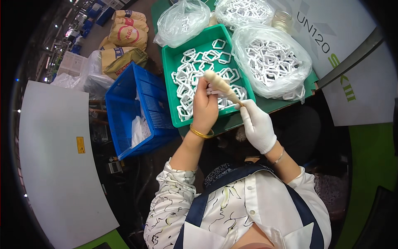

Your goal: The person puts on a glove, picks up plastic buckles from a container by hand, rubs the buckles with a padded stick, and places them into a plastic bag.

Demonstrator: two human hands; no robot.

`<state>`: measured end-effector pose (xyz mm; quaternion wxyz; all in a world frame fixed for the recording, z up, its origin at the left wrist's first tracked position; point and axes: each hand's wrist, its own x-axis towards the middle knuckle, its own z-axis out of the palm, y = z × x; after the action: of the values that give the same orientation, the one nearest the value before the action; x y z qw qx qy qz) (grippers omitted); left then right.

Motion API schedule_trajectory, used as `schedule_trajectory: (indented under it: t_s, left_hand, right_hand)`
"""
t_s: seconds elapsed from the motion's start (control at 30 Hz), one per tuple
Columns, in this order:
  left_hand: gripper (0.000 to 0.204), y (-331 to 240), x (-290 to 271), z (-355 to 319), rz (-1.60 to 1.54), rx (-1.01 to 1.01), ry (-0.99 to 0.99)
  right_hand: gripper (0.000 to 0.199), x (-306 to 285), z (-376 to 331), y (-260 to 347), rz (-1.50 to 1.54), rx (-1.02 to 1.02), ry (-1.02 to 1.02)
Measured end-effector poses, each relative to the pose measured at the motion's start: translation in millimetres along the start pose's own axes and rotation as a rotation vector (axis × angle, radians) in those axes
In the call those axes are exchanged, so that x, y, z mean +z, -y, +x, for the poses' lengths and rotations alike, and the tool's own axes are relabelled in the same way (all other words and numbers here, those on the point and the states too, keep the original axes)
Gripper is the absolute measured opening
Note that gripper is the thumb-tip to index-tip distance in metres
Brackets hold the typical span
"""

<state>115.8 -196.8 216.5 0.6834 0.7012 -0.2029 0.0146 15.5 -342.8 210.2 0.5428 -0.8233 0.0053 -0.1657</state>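
My right hand (259, 128), in a white knit glove, grips the thin end of a stick with a long cream wrapped head (219, 84). The stick slants up and left across the front of my left hand (205, 108). That hand is bare, its fingers closed. White shows at its fingers, apparently a white plastic frame (212, 90), mostly hidden behind the stick. Both hands are over the near part of a green tray (166, 70). Many loose white frames (186, 83) lie in the tray, small angular loops in a jumbled layer.
Right of the tray stands a clear bag (271, 62) full of white frames. Behind are another filled bag (244, 12), a crumpled clear bag (182, 23) and a glass jar (282, 20). A blue crate (159, 116) stands at the left, below paper sacks (128, 35). White machine panels (58, 157) flank me.
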Motion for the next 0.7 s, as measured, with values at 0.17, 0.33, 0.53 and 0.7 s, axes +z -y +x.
schedule_trajectory:
  t_s: [0.17, 0.33, 0.53, 0.7]
  left_hand:
    - [0.024, -0.6, 15.3, -5.6, -0.649, -0.183, -0.065]
    - [0.023, -4.9, 50.9, -23.5, -1.132, -0.47, 0.147]
    - [0.024, -8.4, 50.7, -16.0, -0.096, -0.044, 0.054]
    - [0.025, 2.9, 28.6, -5.7, -0.391, -0.246, 0.122]
  right_hand:
    - [0.016, -8.3, -3.5, -13.9, 0.156, 0.239, -0.038]
    - [0.028, -11.3, 11.3, 1.5, 0.25, 0.157, -0.108]
    - [0.032, -33.7, 16.5, 10.7, -0.139, 0.059, 0.061]
    - [0.026, -25.3, 0.7, 12.0, -0.106, 0.064, 0.111]
